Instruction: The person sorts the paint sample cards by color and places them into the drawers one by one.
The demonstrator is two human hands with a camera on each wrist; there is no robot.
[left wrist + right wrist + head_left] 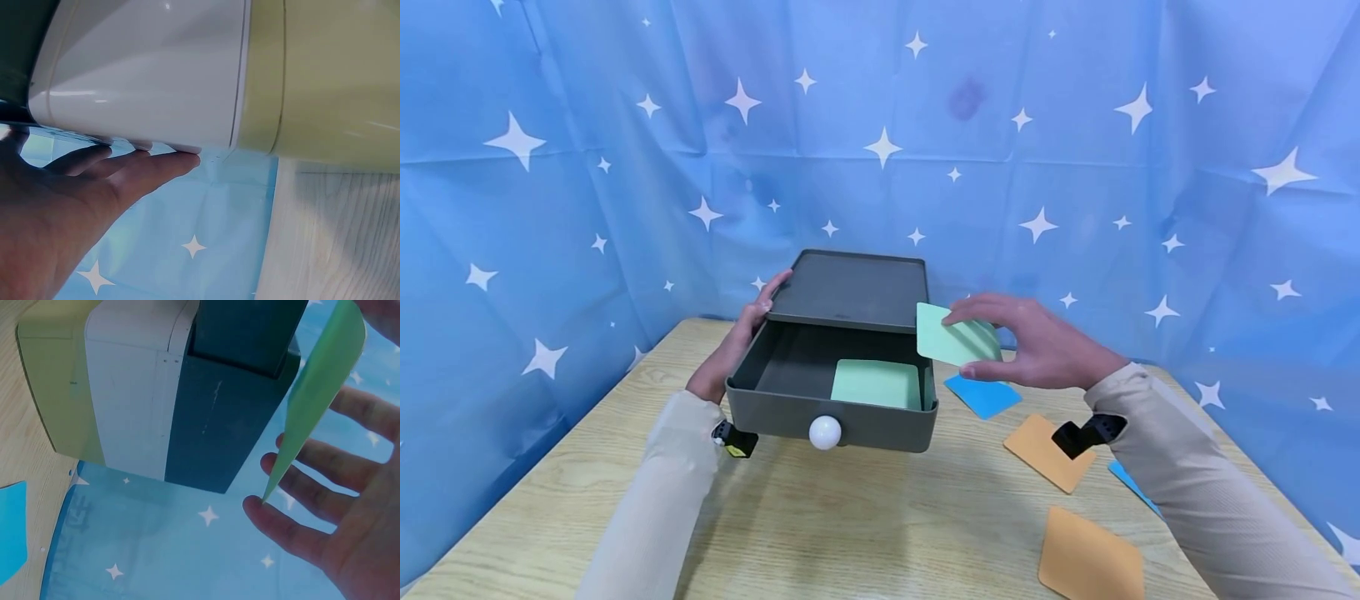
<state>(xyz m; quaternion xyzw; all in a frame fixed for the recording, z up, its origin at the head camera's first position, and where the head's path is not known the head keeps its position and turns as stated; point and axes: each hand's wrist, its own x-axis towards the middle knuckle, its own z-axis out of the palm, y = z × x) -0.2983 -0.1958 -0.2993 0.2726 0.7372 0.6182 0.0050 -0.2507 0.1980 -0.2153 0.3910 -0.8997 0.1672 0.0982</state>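
Note:
A drawer cabinet (859, 287) stands mid-table, its dark top drawer (775, 423) pulled out toward me. A white round knob (825, 432) sits on the drawer front. Inside the drawer, toward the right, lies a pale green card (876, 383). My left hand (739, 346) rests along the cabinet's left side; in the left wrist view its fingers (156, 169) extend against the white tier. Beside the drawer's right wall, my right hand (1041, 342) pinches another green card (943, 335) between thumb and fingers. The right wrist view shows that card (325, 381) tilted, near edge-on.
To the right of the cabinet lie a blue card (988, 400), two orange cards, one nearer the cabinet (1045, 450) and one at the front (1090, 554), and another blue card (1126, 479) partly hidden by my sleeve. A blue star-patterned curtain (880, 100) hangs behind the wooden table (820, 533).

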